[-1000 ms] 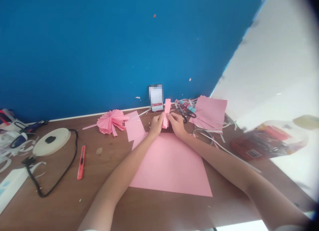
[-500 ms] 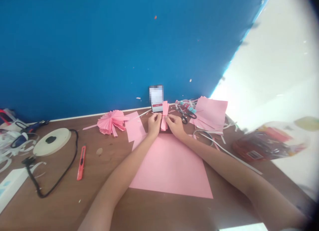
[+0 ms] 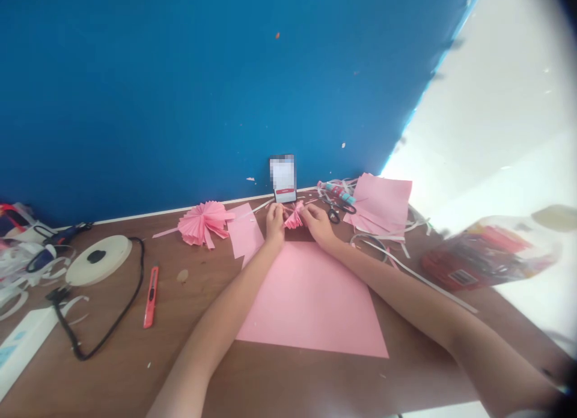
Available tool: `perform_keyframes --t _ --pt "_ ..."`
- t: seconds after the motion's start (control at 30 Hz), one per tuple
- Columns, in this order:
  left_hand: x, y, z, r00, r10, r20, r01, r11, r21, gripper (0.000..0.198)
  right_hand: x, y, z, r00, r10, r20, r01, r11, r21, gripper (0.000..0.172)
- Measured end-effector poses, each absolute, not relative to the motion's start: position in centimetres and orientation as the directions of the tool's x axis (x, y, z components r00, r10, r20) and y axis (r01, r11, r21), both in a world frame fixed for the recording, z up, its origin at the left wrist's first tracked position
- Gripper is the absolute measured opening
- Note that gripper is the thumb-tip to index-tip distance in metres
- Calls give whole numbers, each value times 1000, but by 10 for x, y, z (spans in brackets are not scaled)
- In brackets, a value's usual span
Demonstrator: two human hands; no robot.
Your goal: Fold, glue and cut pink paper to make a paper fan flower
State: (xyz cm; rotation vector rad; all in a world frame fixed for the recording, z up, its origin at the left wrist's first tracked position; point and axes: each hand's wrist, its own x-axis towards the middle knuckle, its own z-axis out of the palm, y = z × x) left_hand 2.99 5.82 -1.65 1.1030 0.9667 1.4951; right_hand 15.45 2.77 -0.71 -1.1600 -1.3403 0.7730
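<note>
My left hand (image 3: pixel 274 224) and my right hand (image 3: pixel 317 223) meet at the far edge of a brown table, near the blue wall. Between their fingertips both pinch a small pleated pink paper piece (image 3: pixel 294 216), bent over into a fan shape. My forearms lie across a large flat pink paper sheet (image 3: pixel 311 301). A finished pink paper fan rosette (image 3: pixel 202 222) lies left of my left hand, beside a smaller pink sheet (image 3: pixel 244 233).
Scissors (image 3: pixel 334 210) and a stack of pink sheets (image 3: pixel 381 205) lie to the right with white paper strips. A red utility knife (image 3: pixel 150 295), black cable (image 3: pixel 108 322) and tape roll (image 3: pixel 97 259) lie left. A clear bag (image 3: pixel 487 256) sits far right.
The pleated strip stood upright as a long band; now it is bent down and fanned out low between my fingers. My hands shifted slightly toward the wall.
</note>
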Motion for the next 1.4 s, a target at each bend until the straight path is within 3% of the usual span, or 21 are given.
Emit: perform_keyframes --t 0.17,0.3,0.5,0.8,1.1,1.4 --pt "31 61 -14 -93 991 96 -318 -121 940 19 156 26 -7 139 938 319 209 287 -935 37" --pt "30 59 -5 17 999 49 -427 -37 903 19 156 26 -6 126 941 315 199 287 -937 39" --pt "30 54 -1 153 984 89 -498 -1 867 22 156 28 -7 124 939 322 157 302 -940 37" --pt "33 53 -8 119 980 163 -278 -124 952 27 155 33 -12 184 932 313 270 258 -928 34" --pt "28 50 -3 31 984 175 -130 -170 977 23 154 32 -9 206 941 269 278 207 -938 38" --pt "28 51 -2 1 987 161 -94 -160 983 23 155 31 -9 264 937 227 262 156 -952 34"
